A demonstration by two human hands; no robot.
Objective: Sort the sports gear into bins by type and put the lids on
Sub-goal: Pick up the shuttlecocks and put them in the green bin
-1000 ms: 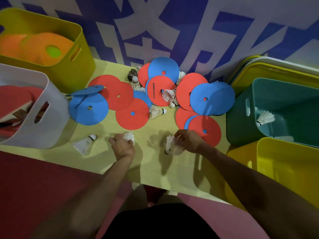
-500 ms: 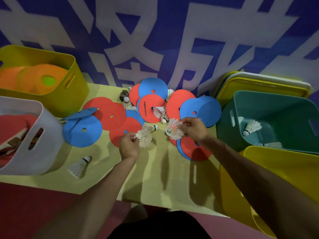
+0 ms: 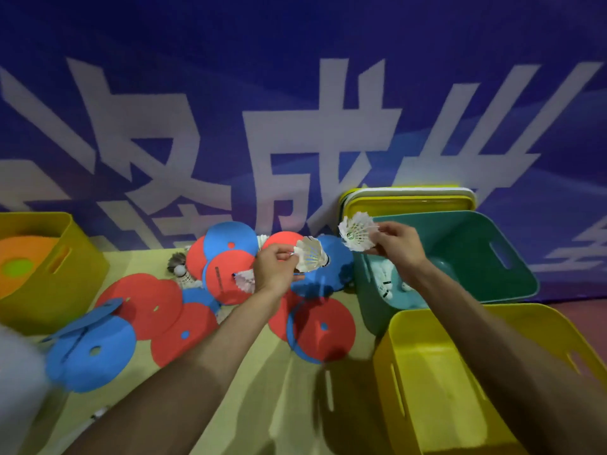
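My left hand pinches a white shuttlecock above the pile of red and blue flat discs. My right hand pinches a second white shuttlecock at the left rim of the green bin, which holds several shuttlecocks. More shuttlecocks lie among the discs, one dark-feathered.
An empty yellow bin stands in front of the green one. Stacked lids lean against the wall behind it. At the far left, a yellow bin holds orange discs; a white bin blurs at the left edge.
Both hands have lifted their shuttlecocks off the table and carried them up and to the right, toward the green bin. The view has tilted upward.
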